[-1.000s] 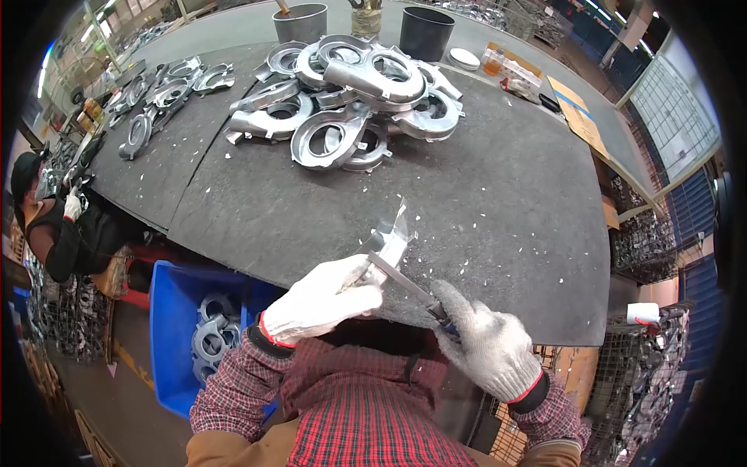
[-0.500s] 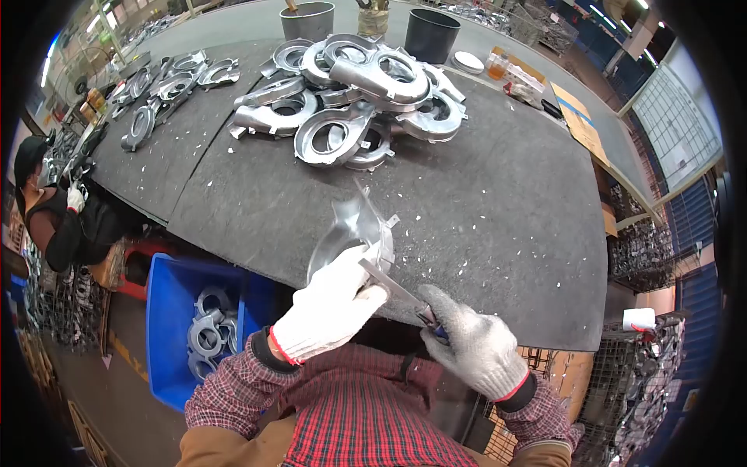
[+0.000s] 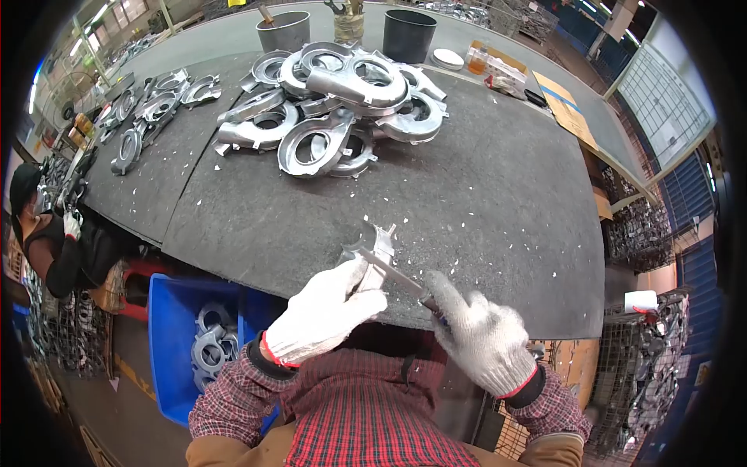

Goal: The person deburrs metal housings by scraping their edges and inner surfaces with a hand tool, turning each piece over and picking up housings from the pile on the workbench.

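Observation:
My left hand (image 3: 325, 315), in a white knit glove with a red cuff edge, is closed around a silver metal housing (image 3: 383, 247) near the table's front edge. The glove covers much of this part. My right hand (image 3: 484, 336), gloved too, grips the handle of a flat metal file (image 3: 398, 279), index finger stretched along it. The file's blade slants up and left, its far end lying against the housing's edge. Beyond both hands, a heap of similar ring-shaped metal housings (image 3: 315, 148) rests on the dark table mat (image 3: 498, 233).
At lower left a blue bin (image 3: 165, 350) holds several housings. More housings (image 3: 159, 105) lie on the table's left section, near a seated co-worker (image 3: 54, 249). A grey bucket (image 3: 284, 33) and a black bucket (image 3: 408, 37) stand behind the heap. Metal shavings dot the mat.
The housing has turned in my left hand and come lower, showing less of its ring. My right hand has shifted slightly right and down with the file. The whole view has moved a little.

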A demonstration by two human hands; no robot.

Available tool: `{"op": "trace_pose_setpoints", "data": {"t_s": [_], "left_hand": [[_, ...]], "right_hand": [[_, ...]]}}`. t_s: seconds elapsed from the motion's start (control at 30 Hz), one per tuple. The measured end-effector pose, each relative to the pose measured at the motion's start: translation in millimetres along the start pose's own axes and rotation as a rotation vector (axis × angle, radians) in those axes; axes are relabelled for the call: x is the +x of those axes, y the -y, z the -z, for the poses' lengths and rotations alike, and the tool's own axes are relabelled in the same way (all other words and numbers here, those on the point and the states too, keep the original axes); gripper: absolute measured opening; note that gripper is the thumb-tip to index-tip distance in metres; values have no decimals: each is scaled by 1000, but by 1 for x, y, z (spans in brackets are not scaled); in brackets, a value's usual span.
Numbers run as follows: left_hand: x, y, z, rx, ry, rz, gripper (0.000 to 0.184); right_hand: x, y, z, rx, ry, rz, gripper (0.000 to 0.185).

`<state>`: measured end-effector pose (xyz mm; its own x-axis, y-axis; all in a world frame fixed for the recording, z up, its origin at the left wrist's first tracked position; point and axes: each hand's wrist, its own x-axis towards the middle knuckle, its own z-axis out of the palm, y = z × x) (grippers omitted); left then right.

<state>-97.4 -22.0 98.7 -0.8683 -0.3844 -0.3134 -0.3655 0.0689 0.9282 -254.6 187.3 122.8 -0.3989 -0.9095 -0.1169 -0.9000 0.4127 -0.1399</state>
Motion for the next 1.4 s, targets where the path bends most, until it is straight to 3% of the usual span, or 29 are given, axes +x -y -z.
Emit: {"op": "trace_pose_setpoints", "data": {"t_s": [0.1, 0.17, 0.2, 0.3, 0.4, 0.5, 0.6, 0.67, 0.73, 0.77, 0.8, 0.87, 0.9, 0.97, 1.0, 1.13, 1.23, 1.4], "left_hand": [[2, 3, -5, -80, -65, -39, 35], [-2, 0, -2, -67, -8, 18, 30], [-2, 2, -1, -66, -12, 19, 30], [-5, 9, -2, -96, -3, -16, 29], [-8, 8, 3, -205, -13, 26, 28], [-8, 9, 5, -198, 15, 2, 32], [-8, 11, 3, -233, 8, 14, 40], [-9, -6, 6, -251, 38, 123, 53], [0, 6, 7, -6, 134, -106, 70], [-12, 5, 6, -117, 180, -21, 86], [-8, 19, 2, -155, 194, -216, 97], [-8, 25, 0, 141, 93, -422, 85], [-6, 20, 0, 140, 99, -430, 85], [-4, 7, 1, -162, 222, -59, 67], [-1, 9, 1, -353, 190, -79, 48], [12, 1, 5, -463, 243, 7, 57], [20, -18, 15, -354, 297, 44, 64], [27, 0, 23, -305, 377, -62, 61]], "right_hand": [[1, -11, -1, 92, -63, 47, 73], [1, -18, 0, 442, 83, 131, 73], [3, -23, 2, 443, 83, 136, 73], [18, -35, 18, 845, 581, 49, 71], [23, -31, 25, 940, 668, -83, 74], [18, -39, 5, 954, 587, 70, 76], [19, -42, 9, 966, 602, 27, 76], [21, -42, 9, 940, 568, 23, 75], [21, -41, 14, 781, 469, 1, 73], [19, -49, 1, 822, 289, 91, 71], [21, -49, 12, 772, 267, 45, 70], [20, -49, 27, 661, 233, 31, 69], [16, -50, 29, 657, 228, 24, 69], [9, -47, 29, 553, 93, 137, 68], [4, -43, 29, 548, 99, 144, 68], [-15, -23, 31, 169, -95, 210, 69], [-18, -14, 42, -60, -78, 44, 70], [-22, -19, 29, -116, -124, 194, 65]]}}
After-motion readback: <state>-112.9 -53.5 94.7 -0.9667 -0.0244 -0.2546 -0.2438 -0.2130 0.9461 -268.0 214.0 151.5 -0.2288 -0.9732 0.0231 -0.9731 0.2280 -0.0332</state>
